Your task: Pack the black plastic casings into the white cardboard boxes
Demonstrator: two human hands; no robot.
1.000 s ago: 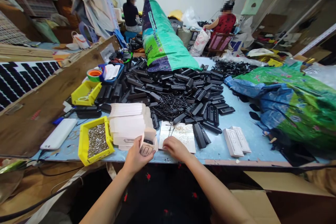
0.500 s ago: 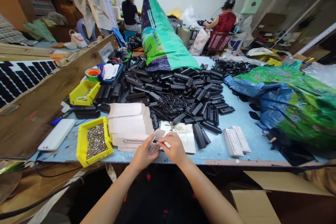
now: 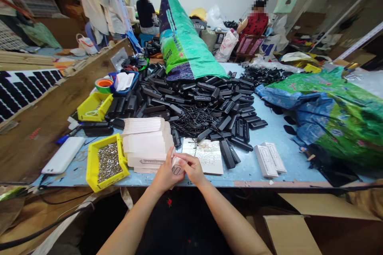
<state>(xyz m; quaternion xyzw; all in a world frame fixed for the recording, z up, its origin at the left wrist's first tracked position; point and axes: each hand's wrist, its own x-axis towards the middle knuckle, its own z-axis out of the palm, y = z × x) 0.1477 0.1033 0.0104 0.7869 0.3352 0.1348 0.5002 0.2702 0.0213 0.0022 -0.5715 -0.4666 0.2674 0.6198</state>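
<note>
My left hand (image 3: 164, 173) is wrapped around a small white cardboard box (image 3: 177, 169) printed with a dark outline drawing. Bent over the box's upper end, my right hand (image 3: 193, 168) pinches it with thumb and fingers; its flap is mostly covered by them. What lies inside the box is hidden. Just left of the hands lies a stack of flat white cartons (image 3: 146, 143). Behind my right hand is a white board (image 3: 211, 159) with a worn, speckled surface. Two closed printed boxes (image 3: 266, 161) lie side by side to the right.
Black plastic cases (image 3: 206, 87) are heaped across the table, with thin black sticks (image 3: 194, 119) among them. A yellow bin (image 3: 92, 167) of small metal parts and a white phone (image 3: 64, 154) lie left. A green-blue bag (image 3: 329, 107) covers the right. Two people sit behind.
The box's raised white flap no longer stands up, and the dark piece at my right fingertips is out of sight. My right hand has moved slightly left, closer against the box.
</note>
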